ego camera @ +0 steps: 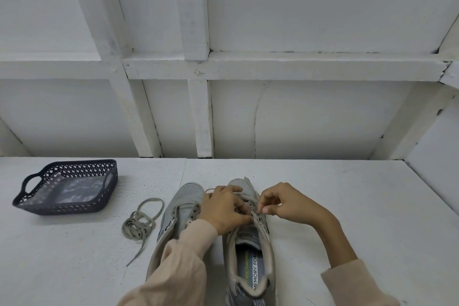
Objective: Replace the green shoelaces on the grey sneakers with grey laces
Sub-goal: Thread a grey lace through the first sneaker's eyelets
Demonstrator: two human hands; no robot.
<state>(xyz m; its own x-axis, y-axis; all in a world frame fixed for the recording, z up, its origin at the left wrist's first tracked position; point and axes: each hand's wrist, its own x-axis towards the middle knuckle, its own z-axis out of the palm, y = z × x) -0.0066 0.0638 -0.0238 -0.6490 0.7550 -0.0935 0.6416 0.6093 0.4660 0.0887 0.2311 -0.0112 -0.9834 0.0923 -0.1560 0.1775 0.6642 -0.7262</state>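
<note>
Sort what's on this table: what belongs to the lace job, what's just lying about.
Job: laced sneaker, its threaded lace, left hand and right hand working it, unlaced sneaker, loose lace.
Lying about: dark basket holding a clear packet; contents unclear.

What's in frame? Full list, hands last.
table: 1, white, under everything
wall: 1, white, panelled, behind table
basket: 1, dark, table's left; grey patterned bottom, contents unclear
loose lace: 1, greyish, bunched between basket and sneakers
left sneaker: 1, grey, centre, eyelets empty
right sneaker: 1, grey, beside the left one, toe pointing away
threaded lace: 1, pale grey, in right sneaker's front eyelets
sleeves: 2, beige, bottom edge
left hand: 1, holds right sneaker at the eyelets
right hand: 1, pinches threaded lace
</note>
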